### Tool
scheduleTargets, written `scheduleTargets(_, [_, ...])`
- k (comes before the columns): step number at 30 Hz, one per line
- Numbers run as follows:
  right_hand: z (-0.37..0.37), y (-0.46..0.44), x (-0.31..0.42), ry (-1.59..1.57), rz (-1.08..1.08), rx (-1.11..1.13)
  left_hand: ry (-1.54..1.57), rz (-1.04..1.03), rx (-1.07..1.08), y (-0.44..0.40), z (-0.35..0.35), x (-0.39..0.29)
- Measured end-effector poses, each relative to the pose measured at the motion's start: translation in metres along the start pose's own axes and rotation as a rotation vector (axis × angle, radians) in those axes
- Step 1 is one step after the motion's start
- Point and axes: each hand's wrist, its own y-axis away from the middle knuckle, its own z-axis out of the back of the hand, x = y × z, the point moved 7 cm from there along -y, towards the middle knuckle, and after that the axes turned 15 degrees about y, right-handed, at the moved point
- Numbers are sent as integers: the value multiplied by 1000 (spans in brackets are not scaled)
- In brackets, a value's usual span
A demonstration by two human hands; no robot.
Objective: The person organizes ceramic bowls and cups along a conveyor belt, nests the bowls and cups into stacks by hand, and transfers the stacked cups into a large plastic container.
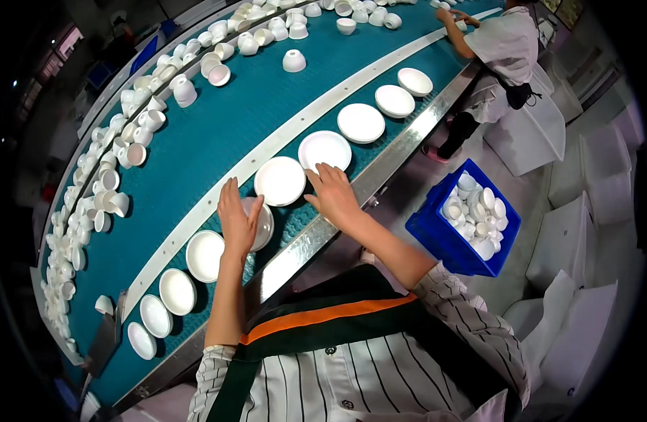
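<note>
A row of round white bowls runs along the near lane of a green conveyor belt (pixel 176 183). My left hand (pixel 237 216) is open, its fingers stretched out, partly covering one white bowl (pixel 266 226). Just beyond its fingertips sits another white bowl (pixel 280 181), between my two hands. My right hand (pixel 333 195) is open too, palm down, with its fingertips at the near rim of a further bowl (pixel 324 150). Whether those fingertips touch the rim I cannot tell. Beside my left forearm lies another bowl (pixel 205 256).
A white divider rail (pixel 246 169) splits the belt lengthwise. Many small white cups (pixel 137 133) crowd its far side. A metal edge (pixel 295 257) borders my side. To the right stands a blue crate (pixel 425 228) of white cups. A co-worker (pixel 506 42) works farther along.
</note>
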Motion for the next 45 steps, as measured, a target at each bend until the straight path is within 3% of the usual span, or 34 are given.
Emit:
scheduleTargets(1, [-8, 5, -14, -30, 17, 99, 34, 74, -18, -7, -13, 1])
scheduleTargets(2, [-1, 12, -20, -67, 150, 36, 64, 113, -66, -16, -29, 8])
scheduleTargets(4, [10, 19, -38, -195, 217, 25, -127, 266, 69, -22, -57, 33])
scheduleTargets(8, [33, 14, -124, -318, -3, -65, -41, 308, 163, -24, -50, 55])
scheduleTargets(9, [37, 10, -151, -214, -49, -149, -41, 313, 176, -26, -50, 50])
scheduleTargets(12, [37, -5, -214, 1, -135, -188, -202, 235, 179, -43, -58, 25])
scheduleTargets(14, [22, -17, -239, 64, -72, -141, -150, 28, -50, -74, -78, -38])
scheduleTargets(18, [10, -32, -256, 62, 27, -62, 62, -36, -106, -129, -163, -96])
scheduleTargets(22, [23, -29, -256, -39, 57, 77, -136, 166, 153, -147, -237, -81])
scheduleTargets(24, [25, -26, -274, -171, 63, 10, -79, 306, 197, -146, -242, -68])
scheduleTargets(28, [43, -57, -358, -150, -141, -152, -57, 271, 191, -146, -247, -66])
scheduleTargets(30, [43, -72, -405, -117, -293, -192, -48, 59, 66, -158, -246, -102])
scheduleTargets(32, [26, -83, -447, -73, -354, -133, 20, -62, -81, -174, -250, -147])
scheduleTargets(38, [13, -107, -496, -30, -338, 22, -152, 125, 78, -190, -323, -138])
scheduleTargets(39, [-5, -109, -504, -80, -308, 216, -154, 235, 116, -191, -324, -134])
scheduleTargets(40, [-22, -109, -508, -129, -273, 412, -137, 215, 93, -191, -322, -134])
scheduleTargets(42, [-38, -109, -502, -271, -140, 453, -125, 297, 89, -190, -317, -134])
scheduleTargets(44, [-39, -107, -489, -464, 45, 464, -135, 356, -62, -189, -315, -136])
scheduleTargets(45, [-25, -107, -486, -692, -17, 609, -200, 271, -113, -200, -319, -162])
